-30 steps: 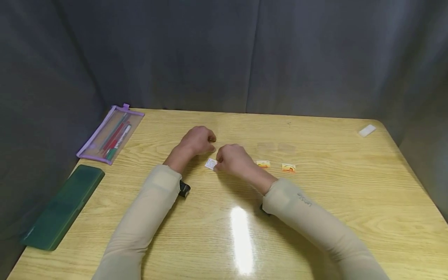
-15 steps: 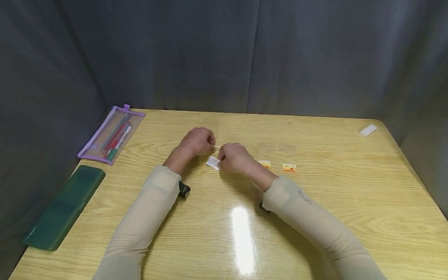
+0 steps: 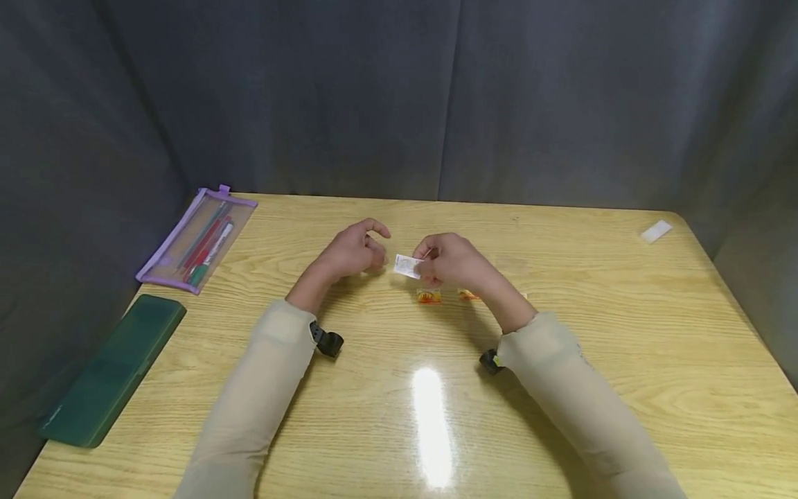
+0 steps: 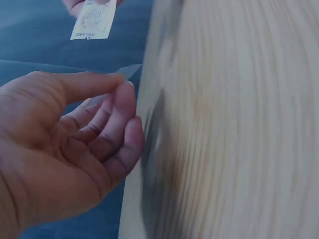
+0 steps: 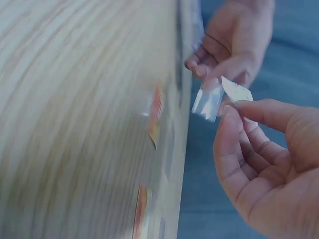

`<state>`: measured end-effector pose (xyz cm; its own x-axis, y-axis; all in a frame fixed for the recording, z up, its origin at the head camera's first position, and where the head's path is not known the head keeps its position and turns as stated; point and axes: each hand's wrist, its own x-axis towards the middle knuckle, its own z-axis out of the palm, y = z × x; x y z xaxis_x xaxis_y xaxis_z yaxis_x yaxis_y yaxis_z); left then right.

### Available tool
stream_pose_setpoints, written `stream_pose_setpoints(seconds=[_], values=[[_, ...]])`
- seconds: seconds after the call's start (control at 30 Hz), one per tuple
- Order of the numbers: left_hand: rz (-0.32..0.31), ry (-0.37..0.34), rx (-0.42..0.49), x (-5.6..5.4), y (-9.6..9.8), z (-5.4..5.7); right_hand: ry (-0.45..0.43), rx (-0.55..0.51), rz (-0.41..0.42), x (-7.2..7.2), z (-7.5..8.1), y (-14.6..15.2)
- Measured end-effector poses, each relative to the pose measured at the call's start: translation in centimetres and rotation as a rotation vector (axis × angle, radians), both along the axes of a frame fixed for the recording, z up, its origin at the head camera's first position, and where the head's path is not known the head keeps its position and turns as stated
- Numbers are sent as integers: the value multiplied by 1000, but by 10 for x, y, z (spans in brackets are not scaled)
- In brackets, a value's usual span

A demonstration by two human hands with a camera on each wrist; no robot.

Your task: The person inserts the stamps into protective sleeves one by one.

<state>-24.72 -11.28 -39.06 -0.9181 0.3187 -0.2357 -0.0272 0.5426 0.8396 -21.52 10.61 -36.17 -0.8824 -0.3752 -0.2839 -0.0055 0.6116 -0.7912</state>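
Note:
My right hand (image 3: 458,263) pinches a small white printed stamp (image 3: 406,266) between thumb and fingertips, raised over the table. The left wrist view shows its toothed edge on the stamp (image 4: 93,21). Facing it, my left hand (image 3: 355,251) holds a small clear plastic sleeve (image 5: 208,101) between thumb and finger, only a thin corner of the sleeve (image 4: 130,70) showing in the left wrist view. Below the right hand lie an orange-yellow stamp (image 3: 429,296) and a second orange stamp (image 3: 467,294). A third, farther right, is mostly hidden by the right forearm.
A faint clear plastic piece (image 3: 511,263) lies behind the right wrist. At the left edge are a purple-trimmed mesh pouch (image 3: 187,242) with pens and a dark green case (image 3: 115,371). A white block (image 3: 656,231) sits at the far right.
My right hand has lifted the white stamp off the table and moved right and away. The orange-yellow stamp beneath it has come into view. The left hand's index finger has straightened.

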Motion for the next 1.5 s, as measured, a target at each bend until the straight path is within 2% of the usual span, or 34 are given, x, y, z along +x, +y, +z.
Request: stream_pose_setpoints(seconds=[0.1, 0.2, 0.37, 0.53, 0.7, 0.87, 1.0, 1.17, 1.5], values=[[48, -68, 171, 4, 5, 1, -11, -101, -51, 0, 1, 17], [77, -88, 234, 8, 11, 3, -16, -182, -108, 1, 1, 32], [105, -81, 267, 12, 22, 4, -16, -275, -205, -1, 0, 52], [112, -79, 304, 14, 32, 3, -12, -311, -258, -1, -1, 66], [112, -147, 389, 15, 41, 2, -40, -354, -297, 0, -1, 75], [140, -214, 486, 14, 47, 4, -50, -421, -323, -3, -1, 82], [144, -231, 508, 14, 53, 4, -56, -444, -334, -3, -2, 86], [153, -217, 515, 16, 61, 5, -55, -463, -347, -3, -2, 88], [197, -198, 590, 17, 67, 3, -71, -530, -369, -3, -4, 88]])
